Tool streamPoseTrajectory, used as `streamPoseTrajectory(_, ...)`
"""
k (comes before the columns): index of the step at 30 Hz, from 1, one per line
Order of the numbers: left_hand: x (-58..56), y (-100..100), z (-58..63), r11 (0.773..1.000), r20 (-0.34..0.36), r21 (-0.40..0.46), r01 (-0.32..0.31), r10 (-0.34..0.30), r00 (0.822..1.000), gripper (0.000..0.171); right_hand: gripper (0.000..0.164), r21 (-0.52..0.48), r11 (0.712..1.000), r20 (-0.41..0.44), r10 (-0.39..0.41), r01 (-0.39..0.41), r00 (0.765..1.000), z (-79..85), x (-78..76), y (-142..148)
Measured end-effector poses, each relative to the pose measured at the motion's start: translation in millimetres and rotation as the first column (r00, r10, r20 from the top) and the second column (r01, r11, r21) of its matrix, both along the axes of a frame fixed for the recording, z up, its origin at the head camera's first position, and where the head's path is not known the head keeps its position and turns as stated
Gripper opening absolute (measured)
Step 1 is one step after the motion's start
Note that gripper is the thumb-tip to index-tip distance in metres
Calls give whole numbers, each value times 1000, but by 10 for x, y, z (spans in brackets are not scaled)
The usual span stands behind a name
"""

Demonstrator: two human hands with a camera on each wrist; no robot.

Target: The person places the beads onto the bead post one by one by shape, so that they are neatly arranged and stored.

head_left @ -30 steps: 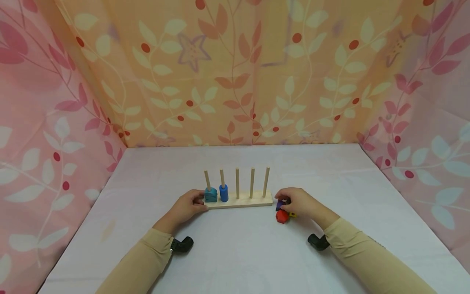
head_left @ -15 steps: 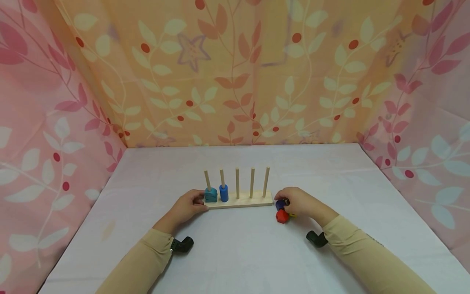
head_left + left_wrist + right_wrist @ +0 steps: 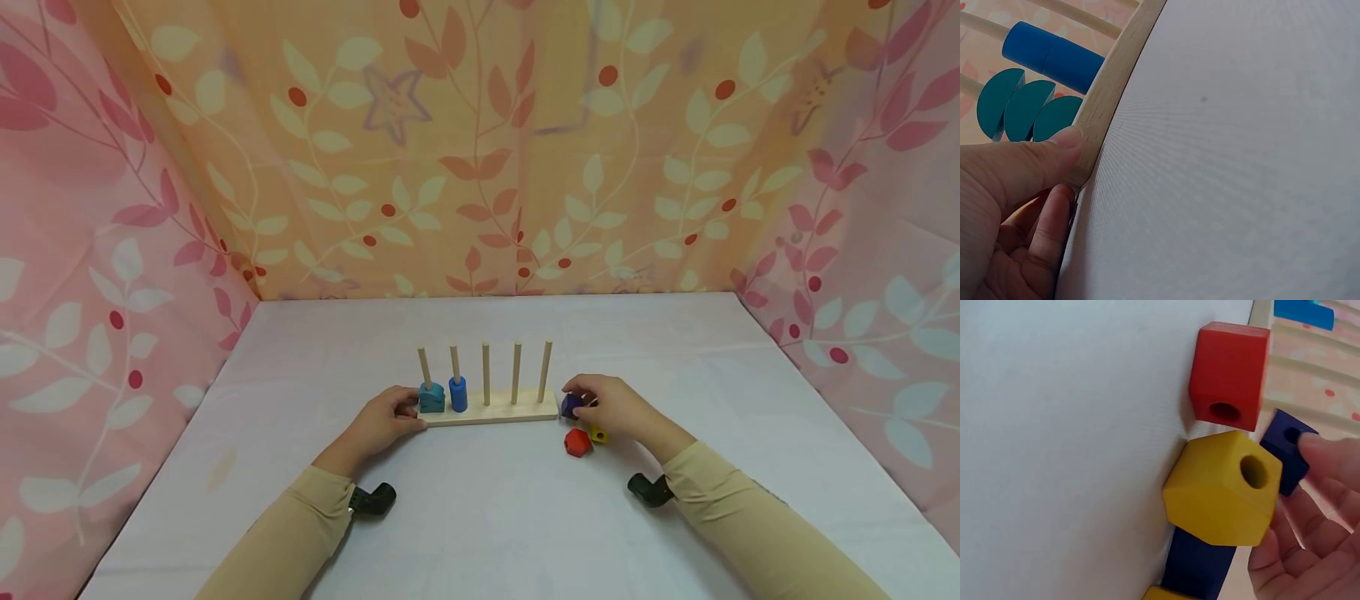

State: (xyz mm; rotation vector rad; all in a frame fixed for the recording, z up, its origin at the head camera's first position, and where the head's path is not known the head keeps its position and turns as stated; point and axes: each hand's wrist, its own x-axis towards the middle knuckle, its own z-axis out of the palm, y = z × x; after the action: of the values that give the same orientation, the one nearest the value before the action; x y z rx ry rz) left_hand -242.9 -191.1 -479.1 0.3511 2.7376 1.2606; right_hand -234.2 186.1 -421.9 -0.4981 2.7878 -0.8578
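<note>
Left grip (image 3: 378,421): Holding the left end of the pegboard base (image 3: 498,414), with thumb over the edge and fingers curled beneath; apparently steadying.
Right grip (image 3: 621,408): Pinching the navy drilled block (image 3: 1282,453) between thumb and fingers, narrowed to its width.
Navy drilled block: Sitting just off the right end of the base; not clearly showing any contact with the worktop (image 3: 487,517).
Pegs (image 3: 516,373): Standing upright, five in a row; carrying teal half-round pieces (image 3: 1029,109) on the leftmost, blue cylinders (image 3: 1054,56) on the next, nothing on the remaining three.
Loose blocks: Lying near the right grip, including a red polygonal block (image 3: 577,442), a yellow polygonal block (image 3: 1225,490) and a second navy block (image 3: 1197,565).
Pinch advice: Probably calling for side-face contact, easing the thumb off the hole and lifting straight up, without nudging the yellow neighbour.
</note>
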Motion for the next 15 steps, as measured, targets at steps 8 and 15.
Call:
streamPoseTrajectory(8, 6, 6, 14, 1000, 3, 5, -1, 1, 1000, 50, 25, -183, 980, 114, -59, 80, 992, 69, 0, 22)
streamPoseTrajectory(15, 15, 9, 13, 1000, 5, 6, -3, 3, 1000, 49, 31, -282, 956, 173, -26, 75, 985, 167, 55, -4)
